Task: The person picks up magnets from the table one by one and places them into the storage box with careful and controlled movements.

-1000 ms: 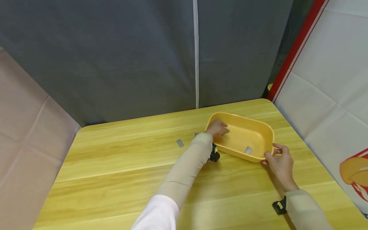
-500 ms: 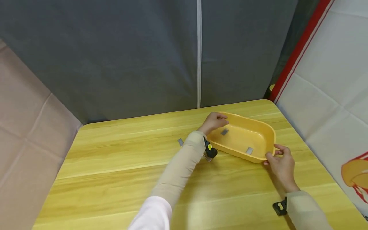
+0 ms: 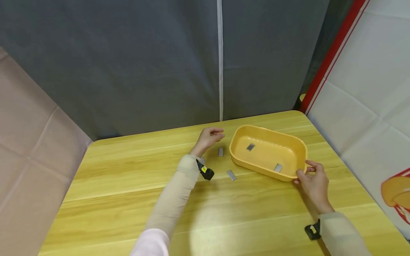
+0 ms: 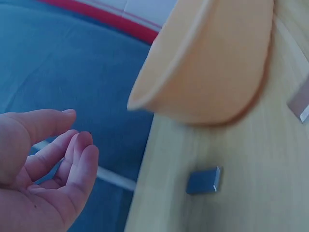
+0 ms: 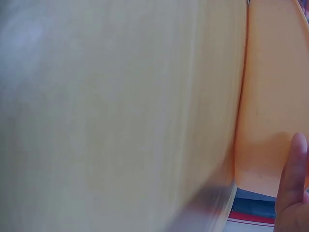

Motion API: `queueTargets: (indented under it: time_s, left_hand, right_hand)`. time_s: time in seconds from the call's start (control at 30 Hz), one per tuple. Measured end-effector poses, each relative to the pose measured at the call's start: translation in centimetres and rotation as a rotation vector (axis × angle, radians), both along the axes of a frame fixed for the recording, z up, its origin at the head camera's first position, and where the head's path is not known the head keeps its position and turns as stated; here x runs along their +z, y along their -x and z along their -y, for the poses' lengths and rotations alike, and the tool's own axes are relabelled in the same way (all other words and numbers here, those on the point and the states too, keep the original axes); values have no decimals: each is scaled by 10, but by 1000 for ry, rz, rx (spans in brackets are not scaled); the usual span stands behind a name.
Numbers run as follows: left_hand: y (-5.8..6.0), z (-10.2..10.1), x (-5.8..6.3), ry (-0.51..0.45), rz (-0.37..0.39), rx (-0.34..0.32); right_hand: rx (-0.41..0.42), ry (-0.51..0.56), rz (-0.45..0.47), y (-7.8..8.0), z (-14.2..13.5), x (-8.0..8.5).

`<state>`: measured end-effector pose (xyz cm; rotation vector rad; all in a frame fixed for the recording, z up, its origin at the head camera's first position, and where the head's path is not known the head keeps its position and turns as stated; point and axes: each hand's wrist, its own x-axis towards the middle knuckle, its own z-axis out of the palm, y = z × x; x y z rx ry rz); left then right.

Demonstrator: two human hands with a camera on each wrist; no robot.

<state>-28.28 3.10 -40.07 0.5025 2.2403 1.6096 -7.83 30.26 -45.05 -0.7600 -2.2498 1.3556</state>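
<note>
My right hand (image 3: 314,183) pinches the near right corner of a yellow plastic basin (image 3: 268,172). In the right wrist view, one finger (image 5: 295,164) lies against the basin's orange-looking side. Inside the basin are two small flat grey rectangular blocks, one toward the left (image 3: 250,147) and another near the front right (image 3: 278,167). Left of the basin, my left hand (image 3: 207,138) hovers over the table with loosely curled fingers and nothing in them. Similar blocks lie on the table: one beside the basin (image 3: 220,152), one nearer me (image 3: 231,175), and one partly hidden by my left wrist (image 3: 202,160).
The wood-grain table (image 3: 128,185) extends left and toward me. A dark grey curtain (image 3: 144,71) hangs behind its back edge. A pinkish panel (image 3: 38,149) stands at the left, and a white panel with red trim (image 3: 368,81) at the right.
My left hand has let go of a grey block inside the basin, then come out leftward over the table. My right hand keeps its hold on the rim.
</note>
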Motion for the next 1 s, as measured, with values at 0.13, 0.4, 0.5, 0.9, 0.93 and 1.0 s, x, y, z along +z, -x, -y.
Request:
queueTargets:
  time_s: [0.13, 0.4, 0.5, 0.9, 0.93, 1.0]
  left_hand:
    - [-1, 14, -9, 3, 24, 40]
    - [-4, 28, -26, 211, -35, 95]
    - [-7, 36, -32, 263, -42, 94]
    - [-12, 71, -47, 362, -37, 68]
    - [-12, 72, -48, 372, -40, 66]
    - [-12, 74, -50, 397, -54, 61]
  right_hand:
    - [1, 20, 11, 0, 0, 0]
    - [4, 28, 10, 0, 0, -2]
    - [1, 29, 19, 0, 0, -1]
    - [8, 14, 28, 0, 0, 1]
    - [8, 12, 26, 0, -1, 1]
    - [12, 9, 23, 0, 0, 2]
